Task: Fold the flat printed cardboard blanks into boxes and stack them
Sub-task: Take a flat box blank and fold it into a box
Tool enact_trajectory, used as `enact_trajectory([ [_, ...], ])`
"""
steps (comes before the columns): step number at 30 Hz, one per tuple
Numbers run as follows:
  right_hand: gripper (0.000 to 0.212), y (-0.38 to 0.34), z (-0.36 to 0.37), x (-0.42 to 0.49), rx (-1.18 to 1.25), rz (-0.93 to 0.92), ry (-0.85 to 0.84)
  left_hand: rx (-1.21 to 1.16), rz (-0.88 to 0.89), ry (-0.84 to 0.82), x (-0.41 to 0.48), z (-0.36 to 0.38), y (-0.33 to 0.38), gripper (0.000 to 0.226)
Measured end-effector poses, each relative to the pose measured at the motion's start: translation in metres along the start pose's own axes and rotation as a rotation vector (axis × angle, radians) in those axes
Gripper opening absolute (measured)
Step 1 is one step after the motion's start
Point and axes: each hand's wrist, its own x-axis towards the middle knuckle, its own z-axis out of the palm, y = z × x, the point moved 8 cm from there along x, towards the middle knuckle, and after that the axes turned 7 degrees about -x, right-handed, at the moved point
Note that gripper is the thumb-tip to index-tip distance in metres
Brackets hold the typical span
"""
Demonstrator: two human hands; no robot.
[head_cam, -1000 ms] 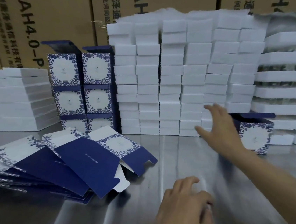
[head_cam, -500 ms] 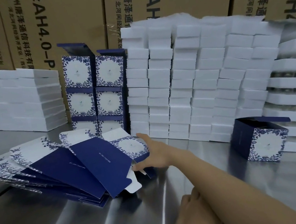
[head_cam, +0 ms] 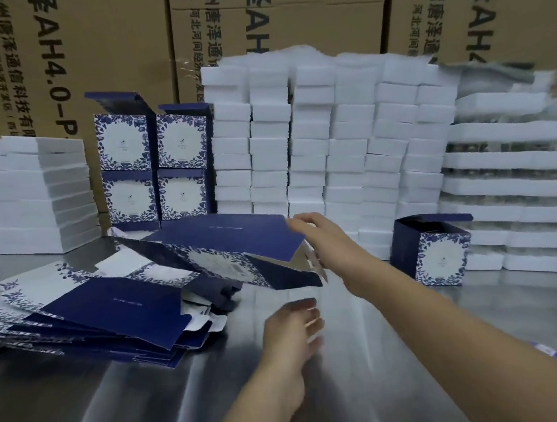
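My right hand [head_cam: 325,240] grips the right edge of a flat navy-and-white floral blank [head_cam: 233,250] and holds it lifted above the steel table [head_cam: 120,416]. A fanned pile of several more flat blanks [head_cam: 84,306] lies at the left. My left hand [head_cam: 293,333] hovers over the table below the lifted blank, fingers relaxed, holding nothing. A stack of folded printed boxes [head_cam: 155,165] stands at the back. One folded box [head_cam: 432,249] with its lid up sits at the right.
Tall stacks of white foam blocks [head_cam: 332,143] fill the back centre and right. Flat white slabs [head_cam: 24,196] are piled at the back left. Brown shipping cartons [head_cam: 108,39] form a wall behind everything.
My right hand left the folded box at the right, crossed to the pile, took the top blank and lifted it. My left hand moved up and forward.
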Motion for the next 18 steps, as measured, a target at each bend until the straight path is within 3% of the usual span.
enact_trajectory([
  [3,0.089,0.006,-0.022,-0.04,0.011,-0.06,0.163,-0.279,0.0,0.232,-0.019,-0.032,0.028,0.018],
  [6,0.084,0.013,-0.043,-0.087,-0.149,-0.182,0.403,-0.422,0.038,0.254,-0.026,-0.043,0.045,0.026],
  [10,0.085,0.033,-0.051,-0.143,-0.374,-0.249,0.606,-0.304,0.063,0.172,-0.035,-0.036,0.069,0.027],
  [13,0.092,0.043,-0.058,-0.154,-0.362,-0.249,0.622,-0.119,0.093,0.083,-0.035,-0.021,0.072,0.026],
  [18,0.103,0.047,-0.062,-0.151,-0.325,-0.214,0.545,-0.077,0.108,-0.057,-0.051,0.001,0.075,0.043],
])
